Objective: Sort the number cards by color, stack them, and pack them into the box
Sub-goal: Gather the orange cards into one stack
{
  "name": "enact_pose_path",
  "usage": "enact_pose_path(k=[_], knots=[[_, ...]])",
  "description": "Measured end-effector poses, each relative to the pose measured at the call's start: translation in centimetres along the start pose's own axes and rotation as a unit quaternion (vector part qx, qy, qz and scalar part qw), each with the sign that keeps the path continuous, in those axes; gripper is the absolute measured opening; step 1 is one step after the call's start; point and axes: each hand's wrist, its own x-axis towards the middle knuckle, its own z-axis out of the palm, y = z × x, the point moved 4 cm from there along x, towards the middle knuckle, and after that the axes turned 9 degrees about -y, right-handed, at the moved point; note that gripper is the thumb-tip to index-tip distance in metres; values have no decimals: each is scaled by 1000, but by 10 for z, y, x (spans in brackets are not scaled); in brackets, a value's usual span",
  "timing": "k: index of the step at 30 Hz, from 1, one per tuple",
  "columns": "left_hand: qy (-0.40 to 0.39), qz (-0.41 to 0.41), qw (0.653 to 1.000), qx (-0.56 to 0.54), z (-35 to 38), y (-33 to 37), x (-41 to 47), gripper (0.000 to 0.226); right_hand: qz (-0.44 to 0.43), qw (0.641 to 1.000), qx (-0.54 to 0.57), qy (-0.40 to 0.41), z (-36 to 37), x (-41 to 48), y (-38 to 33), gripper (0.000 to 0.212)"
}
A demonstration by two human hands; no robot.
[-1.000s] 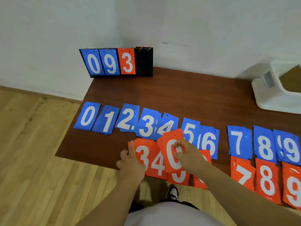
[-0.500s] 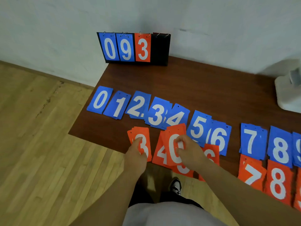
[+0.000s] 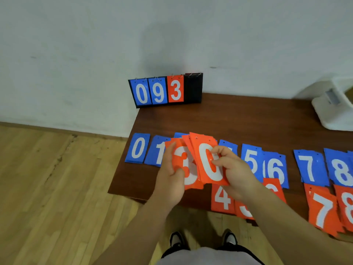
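My left hand (image 3: pixel 171 175) holds a stack of red cards with a 3 (image 3: pixel 188 167) on top, lifted off the table. My right hand (image 3: pixel 233 169) grips another red stack topped by a 0 (image 3: pixel 207 161), overlapping the 3 stack. Blue cards lie in a row on the brown table (image 3: pixel 238 123): 0 (image 3: pixel 137 148), 1 (image 3: pixel 157 153), 5 (image 3: pixel 250 159), 6 (image 3: pixel 275 169), 7 (image 3: pixel 309 167), 8 (image 3: pixel 340 169); those between are hidden by the held cards. Red 4 (image 3: pixel 221 197), 7 (image 3: pixel 322 211) and 8 (image 3: pixel 346 207) lie along the front edge.
A flip scoreboard (image 3: pixel 166 90) showing 0, 9, 3 stands at the table's back left corner against the wall. A white box (image 3: pixel 334 104) sits at the back right. Wooden floor lies to the left, and my shoes (image 3: pixel 202 240) are below.
Both hands lifted their red stacks off the table, the 3 stack in my left and the 0 stack in my right, bringing them together. The camera tilted upward.
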Motion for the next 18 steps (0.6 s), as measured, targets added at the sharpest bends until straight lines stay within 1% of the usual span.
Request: enact_pose_path(k=[2, 4, 5, 7, 8, 10, 13, 15, 18], knots=[[-37, 21, 998, -38, 1, 15, 0, 56, -4, 999, -51, 15, 9, -3, -2, 29], [-68, 14, 993, -96, 8, 28, 1, 49, 0, 994, -107, 34, 13, -9, -5, 25], [-82, 9, 990, -117, 12, 31, 3, 46, 6, 993, -115, 37, 14, -12, -4, 22], [-122, 17, 985, -125, 24, 36, 5, 39, 20, 995, -93, 39, 11, -17, -2, 21], [-145, 25, 982, -120, 31, 37, 6, 36, 23, 997, -71, 37, 8, -21, -1, 19], [-193, 37, 974, -110, 43, 36, 9, 45, 22, 999, -22, 36, 0, -27, -1, 16], [-248, 42, 963, -92, 65, 35, 14, 51, 12, 1000, 4, 28, -20, -34, -3, 15], [-270, 40, 960, -65, 78, 34, 18, 53, -1, 999, -18, 36, -38, -37, -4, 16], [-291, 25, 957, -5, 97, 27, 28, 54, -9, 993, -99, 63, -67, -42, -10, 16]])
